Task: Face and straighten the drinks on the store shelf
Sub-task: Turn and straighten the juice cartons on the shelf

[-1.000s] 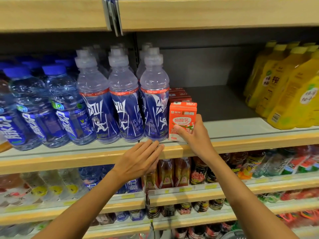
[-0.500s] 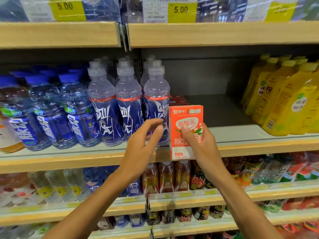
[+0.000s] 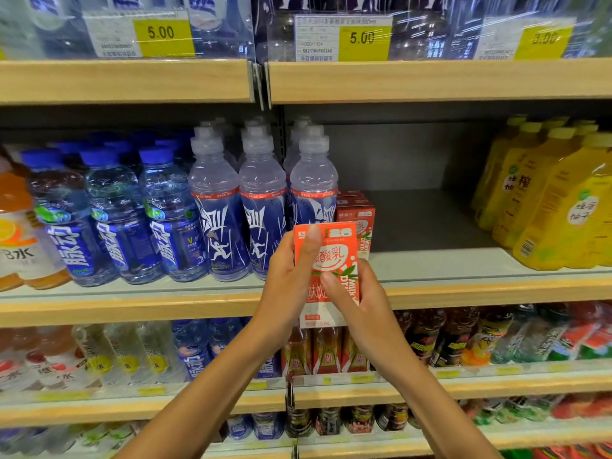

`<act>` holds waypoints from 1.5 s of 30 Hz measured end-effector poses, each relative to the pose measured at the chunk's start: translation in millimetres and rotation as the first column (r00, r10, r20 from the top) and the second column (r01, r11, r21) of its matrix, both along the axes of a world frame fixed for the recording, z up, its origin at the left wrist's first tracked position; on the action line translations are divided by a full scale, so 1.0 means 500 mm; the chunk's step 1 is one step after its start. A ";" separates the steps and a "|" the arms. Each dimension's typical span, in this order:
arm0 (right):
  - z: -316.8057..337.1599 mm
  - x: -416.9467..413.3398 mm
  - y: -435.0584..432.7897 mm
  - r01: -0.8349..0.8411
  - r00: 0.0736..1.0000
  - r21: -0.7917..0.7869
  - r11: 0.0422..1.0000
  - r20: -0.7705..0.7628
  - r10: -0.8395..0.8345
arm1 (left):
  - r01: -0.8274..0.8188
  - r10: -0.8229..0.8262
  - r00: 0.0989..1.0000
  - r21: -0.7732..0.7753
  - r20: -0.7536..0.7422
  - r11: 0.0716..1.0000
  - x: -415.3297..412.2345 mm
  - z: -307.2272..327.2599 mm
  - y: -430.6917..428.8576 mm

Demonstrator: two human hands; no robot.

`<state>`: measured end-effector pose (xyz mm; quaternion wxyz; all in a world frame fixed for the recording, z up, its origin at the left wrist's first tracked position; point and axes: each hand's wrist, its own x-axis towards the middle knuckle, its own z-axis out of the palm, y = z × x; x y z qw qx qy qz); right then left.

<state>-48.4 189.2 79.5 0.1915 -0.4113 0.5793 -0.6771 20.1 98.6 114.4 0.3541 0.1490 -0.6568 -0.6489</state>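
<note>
Off the shelf now, the carton has both hands' grip, left newly joined.

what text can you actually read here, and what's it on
"5.00": left price tag
"5.00": middle price tag
"3.00", blurred: right price tag
"酸乳", "Milk Drink": held carton
"脉动": blue-cap bottles
"柚子": yellow bottle
Barcode digits, lower shelves: unreadable.
</note>
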 end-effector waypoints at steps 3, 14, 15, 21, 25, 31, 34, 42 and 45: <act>0.003 0.004 -0.009 0.055 0.998 0.006 0.998 -0.043 -0.054 | -0.014 0.016 0.999 -0.055 0.034 0.998 0.002 0.005 -0.008; 0.007 0.019 -0.029 0.254 0.916 -0.023 0.967 -0.315 -0.248 | -0.227 0.238 0.970 -0.165 0.050 0.960 -0.015 0.025 0.016; 0.007 0.019 -0.028 0.250 0.919 -0.024 0.968 -0.309 -0.245 | -0.234 0.245 0.968 -0.158 0.055 0.959 -0.016 0.024 0.013; 0.007 -0.003 0.004 0.036 0.989 0.024 0.999 -0.141 -0.032 | -0.076 0.081 0.996 -0.098 0.044 0.992 -0.002 0.029 -0.034; 0.006 -0.018 0.010 -0.117 0.993 0.078 0.990 0.017 0.116 | 0.147 -0.144 0.988 -0.061 0.050 0.987 -0.002 0.035 -0.055; 0.006 -0.013 0.004 -0.056 0.998 0.045 0.997 0.007 0.055 | 0.218 -0.207 0.973 -0.112 0.102 0.970 -0.009 0.029 -0.052; 0.007 -0.011 -0.002 0.086 0.996 0.032 0.996 -0.024 -0.085 | 0.133 -0.116 0.988 -0.182 0.104 0.974 -0.011 0.027 -0.037; -0.001 0.005 -0.026 0.334 0.926 -0.034 0.942 -0.174 -0.335 | -0.148 0.155 0.988 -0.203 0.022 0.968 -0.039 0.034 0.015; 0.005 0.006 -0.023 0.314 0.931 -0.016 0.949 -0.194 -0.311 | -0.159 0.165 0.986 -0.171 0.021 0.972 -0.038 0.034 0.007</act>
